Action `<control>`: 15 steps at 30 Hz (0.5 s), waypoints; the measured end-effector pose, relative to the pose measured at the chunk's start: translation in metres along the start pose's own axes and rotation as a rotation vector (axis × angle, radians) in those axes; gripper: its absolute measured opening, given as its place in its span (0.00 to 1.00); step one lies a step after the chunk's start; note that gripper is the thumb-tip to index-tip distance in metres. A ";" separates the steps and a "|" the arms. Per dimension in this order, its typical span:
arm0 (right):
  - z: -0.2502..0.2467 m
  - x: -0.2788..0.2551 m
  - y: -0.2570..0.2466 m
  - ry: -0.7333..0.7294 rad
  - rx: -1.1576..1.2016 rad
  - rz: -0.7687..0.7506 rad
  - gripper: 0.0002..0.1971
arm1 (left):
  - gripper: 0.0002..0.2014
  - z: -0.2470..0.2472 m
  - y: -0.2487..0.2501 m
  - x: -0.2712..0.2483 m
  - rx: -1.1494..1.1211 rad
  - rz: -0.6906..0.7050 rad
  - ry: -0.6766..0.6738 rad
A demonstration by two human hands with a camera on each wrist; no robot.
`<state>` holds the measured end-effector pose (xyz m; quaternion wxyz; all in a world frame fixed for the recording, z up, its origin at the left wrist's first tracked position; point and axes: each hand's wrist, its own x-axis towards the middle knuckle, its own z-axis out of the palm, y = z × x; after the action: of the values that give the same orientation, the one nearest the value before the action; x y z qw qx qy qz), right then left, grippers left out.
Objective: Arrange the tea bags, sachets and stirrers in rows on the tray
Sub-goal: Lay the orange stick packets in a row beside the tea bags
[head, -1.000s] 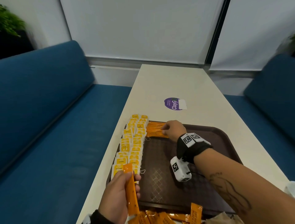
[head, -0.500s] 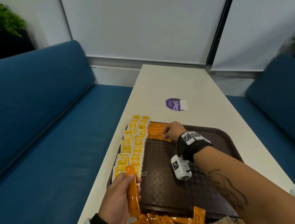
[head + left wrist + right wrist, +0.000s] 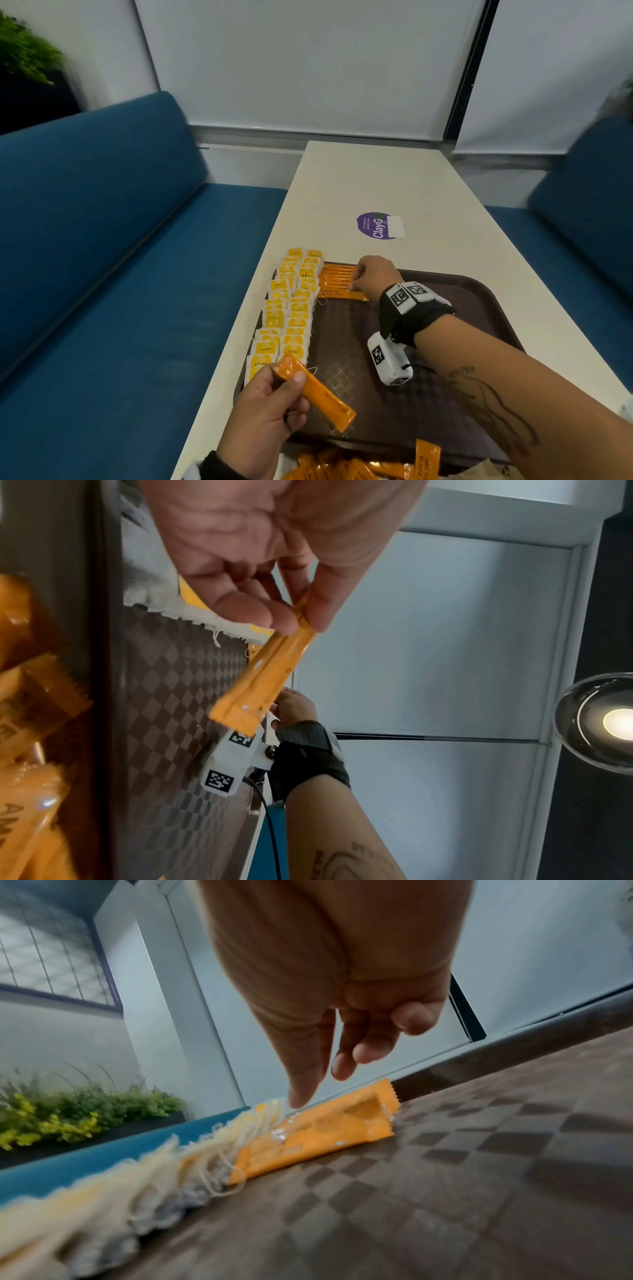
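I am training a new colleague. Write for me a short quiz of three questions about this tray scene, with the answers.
1. True or false: the left hand holds an orange sachet.
2. Where do the tea bags lie on the tray? A) left edge B) right edge C) centre
3. What does the right hand touch?

Key
1. True; thumb and fingers pinch it above the tray.
2. A, in two rows.
3. The laid orange sachets at the tray's far left corner.
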<state>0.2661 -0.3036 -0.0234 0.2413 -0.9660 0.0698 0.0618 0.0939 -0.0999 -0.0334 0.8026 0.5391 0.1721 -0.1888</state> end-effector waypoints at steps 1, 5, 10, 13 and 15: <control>-0.002 -0.006 -0.001 0.005 0.043 -0.024 0.08 | 0.09 0.000 0.001 0.000 -0.011 0.009 -0.003; -0.018 -0.057 -0.011 -0.101 0.283 -0.174 0.08 | 0.09 0.003 0.005 -0.002 -0.065 0.042 -0.006; -0.033 -0.124 -0.010 -0.656 0.597 -0.271 0.07 | 0.06 0.009 0.006 -0.004 -0.134 0.066 -0.024; -0.039 -0.145 -0.007 -0.706 0.815 -0.305 0.07 | 0.08 0.017 0.007 -0.008 -0.265 -0.036 -0.059; -0.038 -0.154 -0.010 -0.655 0.816 -0.370 0.11 | 0.09 0.025 0.009 -0.014 -0.401 -0.163 -0.113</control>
<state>0.1196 -0.2961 0.0379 0.6119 -0.7206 -0.1613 0.2833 0.0883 -0.1183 -0.0102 0.8842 0.3415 0.2040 -0.2449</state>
